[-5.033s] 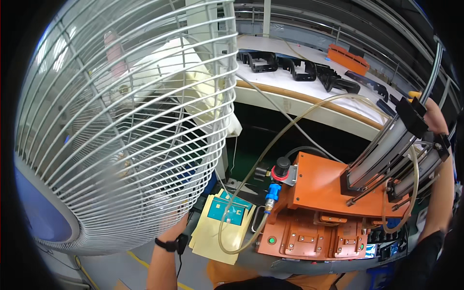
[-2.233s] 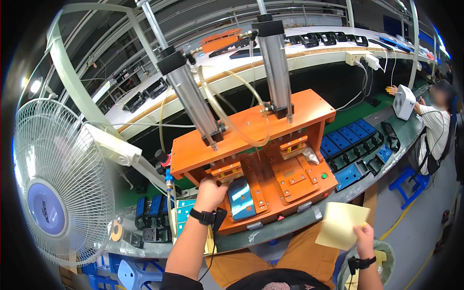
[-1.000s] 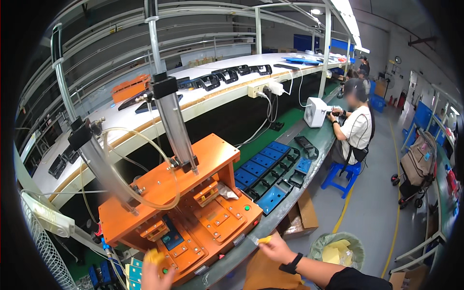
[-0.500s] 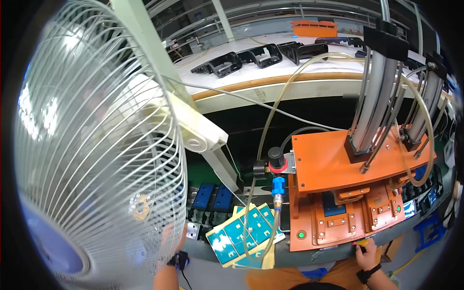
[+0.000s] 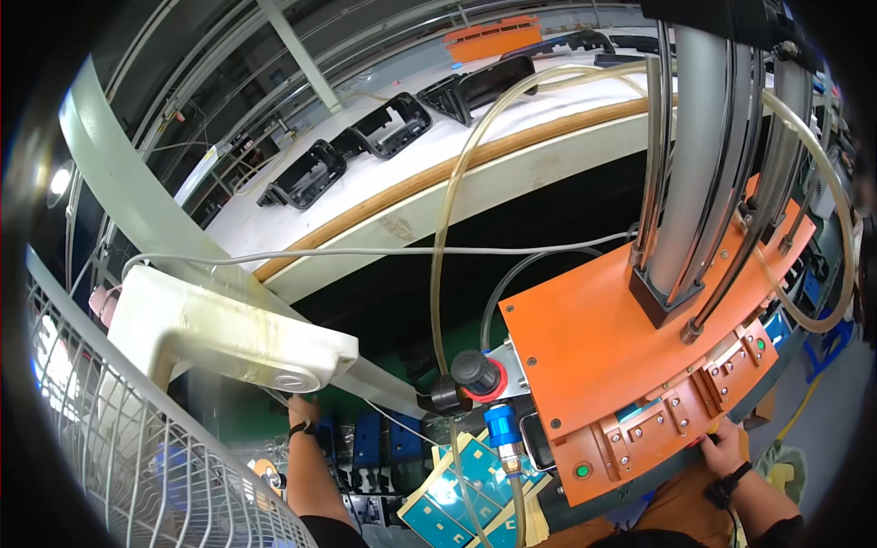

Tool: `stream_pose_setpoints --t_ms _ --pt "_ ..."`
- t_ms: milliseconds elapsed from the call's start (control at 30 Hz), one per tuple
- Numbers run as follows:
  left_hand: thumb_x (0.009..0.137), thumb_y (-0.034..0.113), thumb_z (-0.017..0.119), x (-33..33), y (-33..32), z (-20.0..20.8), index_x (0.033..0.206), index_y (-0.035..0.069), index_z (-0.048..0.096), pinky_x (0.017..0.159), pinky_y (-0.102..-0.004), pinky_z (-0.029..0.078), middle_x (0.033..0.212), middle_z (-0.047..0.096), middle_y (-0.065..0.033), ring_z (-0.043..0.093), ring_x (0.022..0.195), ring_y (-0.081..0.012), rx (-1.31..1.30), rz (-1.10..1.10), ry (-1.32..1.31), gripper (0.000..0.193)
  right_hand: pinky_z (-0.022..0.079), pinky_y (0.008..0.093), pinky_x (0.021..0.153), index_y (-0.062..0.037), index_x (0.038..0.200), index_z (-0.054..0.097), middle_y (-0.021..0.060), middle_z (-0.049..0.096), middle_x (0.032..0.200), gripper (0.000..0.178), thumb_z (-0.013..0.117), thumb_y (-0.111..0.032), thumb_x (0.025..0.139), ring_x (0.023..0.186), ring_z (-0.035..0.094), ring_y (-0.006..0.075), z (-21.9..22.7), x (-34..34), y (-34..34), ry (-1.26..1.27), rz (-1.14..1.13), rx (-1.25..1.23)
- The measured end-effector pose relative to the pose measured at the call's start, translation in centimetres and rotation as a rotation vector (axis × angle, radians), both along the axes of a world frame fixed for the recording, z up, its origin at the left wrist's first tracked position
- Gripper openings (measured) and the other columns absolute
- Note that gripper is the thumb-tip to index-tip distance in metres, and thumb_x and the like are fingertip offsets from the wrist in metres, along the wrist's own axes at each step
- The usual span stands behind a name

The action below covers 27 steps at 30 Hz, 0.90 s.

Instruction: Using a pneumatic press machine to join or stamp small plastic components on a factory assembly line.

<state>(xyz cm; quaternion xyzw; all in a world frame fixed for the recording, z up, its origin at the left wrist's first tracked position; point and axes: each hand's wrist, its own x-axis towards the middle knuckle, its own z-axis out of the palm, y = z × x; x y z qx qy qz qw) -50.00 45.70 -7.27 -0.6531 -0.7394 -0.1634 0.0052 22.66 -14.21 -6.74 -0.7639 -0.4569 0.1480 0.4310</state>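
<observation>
My left hand, with a dark band at its wrist, reaches forward beneath the white fan's neck. Its fingers are small and partly hidden; I cannot tell whether they touch anything. Just right of that arm lie black plastic parts with blue panels. My right hand is closed at the front edge of the orange pneumatic press. A small dark end shows at its fingertips, but the held thing is mostly covered. Between my arms lie blue film pieces on yellow backing sheets.
The fan's wire cage fills the lower left. A black-knobbed air regulator sits at the press's left side, with a clear hose looping past. Black plastic frames stand on the white table behind. Two metal cylinders rise above the press.
My view has shifted, and the fan cage now takes up less of it. My left hand has moved forward, out from behind the cage. My right hand stays at the press's front edge.
</observation>
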Motion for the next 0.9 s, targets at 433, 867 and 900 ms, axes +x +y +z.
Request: stream_pose_setpoints --t_ms 433,867,900 --pt "0.090 0.032 0.075 23.1 -9.9 4.2 0.115 0.012 0.075 0.096 -0.0421 0.055 0.118 0.074 -0.0105 0.069 0.113 -0.0307 -0.199 -0.959 0.121 0.032 0.051 0.0394 0.085 -0.0041 0.095 0.074 0.0148 0.071 0.097 0.011 0.067 -0.011 0.091 0.092 0.067 0.0313 -3.8 1.1 -1.1 -0.031 0.042 0.105" --pt "0.095 0.014 0.070 12.5 -2.8 -1.3 0.113 0.004 0.072 0.091 -0.0392 0.056 0.109 0.076 -0.0137 0.072 0.110 -0.0281 0.031 -0.673 -0.701 0.020 0.054 0.0457 0.084 -0.0040 0.094 0.073 0.0178 0.073 0.095 0.013 0.068 -0.004 0.083 0.093 0.067 0.0411 -3.6 1.3 0.2 -0.109 0.103 0.252" --pt "0.095 0.007 0.068 15.9 -3.6 0.3 0.115 0.001 0.070 0.091 -0.0379 0.056 0.109 0.076 -0.0127 0.073 0.107 -0.0269 0.098 -0.582 -0.599 0.021 0.054 0.0457 0.084 -0.0040 0.094 0.073 0.0178 0.073 0.095 0.013 0.068 -0.004 0.083 0.093 0.067 0.0411 -3.5 1.5 -0.8 -0.129 0.073 0.226"
